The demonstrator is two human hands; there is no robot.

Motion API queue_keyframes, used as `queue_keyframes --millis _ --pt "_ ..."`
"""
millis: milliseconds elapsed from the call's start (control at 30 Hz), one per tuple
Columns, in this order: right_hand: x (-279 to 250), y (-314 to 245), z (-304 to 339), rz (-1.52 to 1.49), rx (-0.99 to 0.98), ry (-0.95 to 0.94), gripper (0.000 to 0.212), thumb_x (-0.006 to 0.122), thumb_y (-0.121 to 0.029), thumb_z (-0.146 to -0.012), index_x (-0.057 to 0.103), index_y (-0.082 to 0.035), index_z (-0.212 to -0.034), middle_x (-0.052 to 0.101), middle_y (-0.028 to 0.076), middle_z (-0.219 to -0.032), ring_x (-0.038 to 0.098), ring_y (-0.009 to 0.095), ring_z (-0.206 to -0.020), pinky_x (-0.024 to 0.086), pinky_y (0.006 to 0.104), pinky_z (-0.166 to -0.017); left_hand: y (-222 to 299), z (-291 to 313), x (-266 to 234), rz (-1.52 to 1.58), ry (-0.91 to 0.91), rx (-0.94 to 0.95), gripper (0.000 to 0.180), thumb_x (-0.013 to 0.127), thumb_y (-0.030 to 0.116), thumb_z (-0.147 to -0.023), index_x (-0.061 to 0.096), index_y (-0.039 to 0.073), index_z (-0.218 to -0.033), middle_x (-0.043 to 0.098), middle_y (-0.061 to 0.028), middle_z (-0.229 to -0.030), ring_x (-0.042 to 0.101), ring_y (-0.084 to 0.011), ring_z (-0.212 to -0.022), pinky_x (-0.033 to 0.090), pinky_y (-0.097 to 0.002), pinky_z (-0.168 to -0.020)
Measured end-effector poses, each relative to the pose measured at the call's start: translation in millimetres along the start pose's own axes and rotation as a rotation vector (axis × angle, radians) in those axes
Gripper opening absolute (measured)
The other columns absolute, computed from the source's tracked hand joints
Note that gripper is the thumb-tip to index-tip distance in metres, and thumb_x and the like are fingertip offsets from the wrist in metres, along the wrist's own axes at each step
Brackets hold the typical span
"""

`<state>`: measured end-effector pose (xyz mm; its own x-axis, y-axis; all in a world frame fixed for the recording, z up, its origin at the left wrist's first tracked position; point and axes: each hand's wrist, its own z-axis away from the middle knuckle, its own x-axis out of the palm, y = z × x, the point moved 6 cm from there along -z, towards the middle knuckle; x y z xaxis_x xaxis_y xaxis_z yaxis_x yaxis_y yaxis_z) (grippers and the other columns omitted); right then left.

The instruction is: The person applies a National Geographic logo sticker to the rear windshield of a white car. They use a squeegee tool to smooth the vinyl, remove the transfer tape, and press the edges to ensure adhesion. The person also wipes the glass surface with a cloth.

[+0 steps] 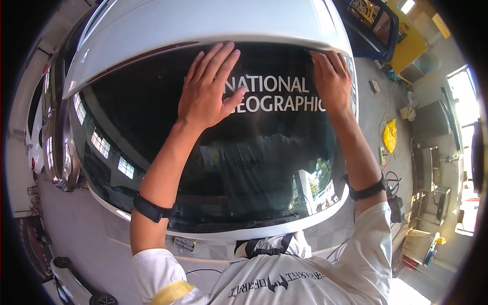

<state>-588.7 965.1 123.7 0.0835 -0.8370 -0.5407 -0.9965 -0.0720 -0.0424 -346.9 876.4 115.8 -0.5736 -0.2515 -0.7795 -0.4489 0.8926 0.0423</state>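
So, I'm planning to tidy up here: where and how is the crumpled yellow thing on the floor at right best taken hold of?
Probably by the narrower far end of the crumpled yellow thing, pinched from above: it lies on the floor and tapers there. The right hand, now at the dark glass, is nearer.

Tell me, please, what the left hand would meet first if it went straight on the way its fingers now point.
The left hand would most likely meet the white body panel, just beyond the upper edge of the dark glass; depth leaves it unclear whether hand and panel touch.
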Motion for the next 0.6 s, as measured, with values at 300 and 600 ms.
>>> queue_keyframes --millis 300,600 --pt "11.7 -29.5 -7.1 -0.019 -0.146 -0.095 0.034 0.066 0.004 -0.077 0.071 -0.002 -0.11 0.062 0.007 -0.1 0.063 0.027 -0.097 0.056 0.0387 -0.084 -0.6 -0.1 -0.9 -0.017 0.019 0.006 0.067 0.07 0.039 -0.092 0.051 0.008 -0.148 0.049 -0.0086 -0.154 0.043 -0.0276 -0.146 0.03 -0.0485 -0.123" --pt "16.8 -48.7 -13.8 -0.004 -0.167 -0.121 0.035 0.067 -0.001 -0.076 0.07 -0.002 -0.112 0.059 0.007 -0.1 0.061 0.025 -0.096 0.057 0.0379 -0.082 1.9 0.6 -0.7 -0.001 0.018 -0.003 0.067 0.068 0.038 -0.094 0.048 0.011 -0.152 0.047 -0.0078 -0.157 0.042 -0.0276 -0.147 0.03 -0.0474 -0.123"
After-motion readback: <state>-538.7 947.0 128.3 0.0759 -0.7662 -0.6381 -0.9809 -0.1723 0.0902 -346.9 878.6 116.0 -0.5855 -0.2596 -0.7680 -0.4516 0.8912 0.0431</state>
